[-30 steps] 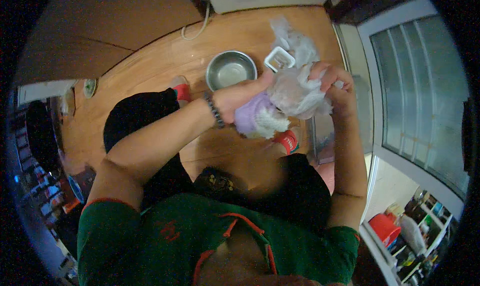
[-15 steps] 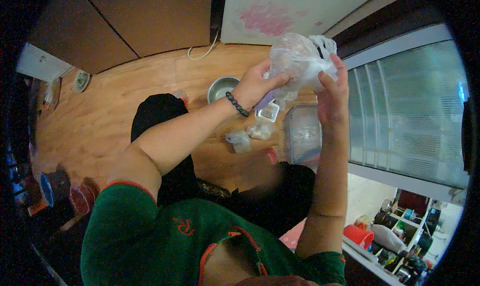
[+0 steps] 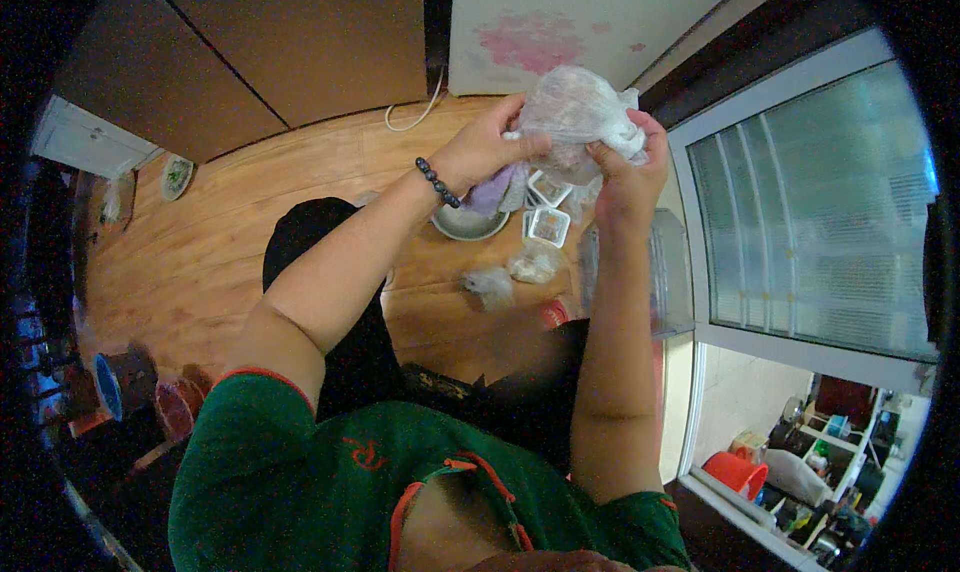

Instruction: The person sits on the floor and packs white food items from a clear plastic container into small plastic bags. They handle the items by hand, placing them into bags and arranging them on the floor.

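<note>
Gripping a crinkled, translucent plastic bag (image 3: 578, 112) raised above the wooden floor (image 3: 250, 232), left hand (image 3: 487, 152) and right hand (image 3: 630, 167) clamp its bunched underside; its bulging, rounded body points up, far from the round metal bowl (image 3: 468, 224).

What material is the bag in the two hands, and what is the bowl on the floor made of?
The bag looks like thin clear plastic film: it crinkles, shines, and shows pale contents through it. The bowl, partly hidden behind the left hand, seems to be bare metal, probably steel, judging by its grey reflective rim.
</note>
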A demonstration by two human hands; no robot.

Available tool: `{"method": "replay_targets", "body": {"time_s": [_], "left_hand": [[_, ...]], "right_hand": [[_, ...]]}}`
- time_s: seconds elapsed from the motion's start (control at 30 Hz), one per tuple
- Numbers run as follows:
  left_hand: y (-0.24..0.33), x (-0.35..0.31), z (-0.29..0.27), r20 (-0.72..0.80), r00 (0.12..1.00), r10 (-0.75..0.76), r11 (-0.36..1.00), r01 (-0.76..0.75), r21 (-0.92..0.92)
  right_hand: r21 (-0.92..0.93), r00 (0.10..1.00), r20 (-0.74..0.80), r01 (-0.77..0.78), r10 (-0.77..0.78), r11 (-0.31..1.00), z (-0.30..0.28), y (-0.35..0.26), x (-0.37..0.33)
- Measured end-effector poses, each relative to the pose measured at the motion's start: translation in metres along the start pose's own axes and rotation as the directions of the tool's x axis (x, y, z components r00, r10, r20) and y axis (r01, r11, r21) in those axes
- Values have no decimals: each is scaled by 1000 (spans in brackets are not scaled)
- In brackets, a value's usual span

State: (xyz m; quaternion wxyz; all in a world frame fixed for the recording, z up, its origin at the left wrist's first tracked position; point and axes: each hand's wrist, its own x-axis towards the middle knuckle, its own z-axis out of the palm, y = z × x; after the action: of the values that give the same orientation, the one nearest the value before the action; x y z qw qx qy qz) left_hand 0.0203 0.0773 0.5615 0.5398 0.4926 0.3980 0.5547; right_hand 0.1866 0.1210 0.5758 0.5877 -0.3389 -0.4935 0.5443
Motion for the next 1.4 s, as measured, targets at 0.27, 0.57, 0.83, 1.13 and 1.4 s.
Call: {"method": "replay_targets", "body": {"time_s": [0.27,0.57,0.83,1.13,1.4], "left_hand": [[3,3,1,-78,997,25,990,-14,139],[-10,7,-8,-91,996,-21,1000,20,-8],[-15,7,-10,-69,987,-143,979,131,-155],[-11,4,-6,-29,989,-147,962,136,-238],[-22,6,-9,1,977,-213,907,198,-371]], "right_hand": [[121,992,96,-92,80,988,0,2,1],[308,962,194,-246,192,919,-8,2,4],[300,970,223,-166,101,939,-10,0,6],[422,957,175,-285,231,861,-19,-4,5],[405,981,110,-192,161,894,-21,-8,9]]}}
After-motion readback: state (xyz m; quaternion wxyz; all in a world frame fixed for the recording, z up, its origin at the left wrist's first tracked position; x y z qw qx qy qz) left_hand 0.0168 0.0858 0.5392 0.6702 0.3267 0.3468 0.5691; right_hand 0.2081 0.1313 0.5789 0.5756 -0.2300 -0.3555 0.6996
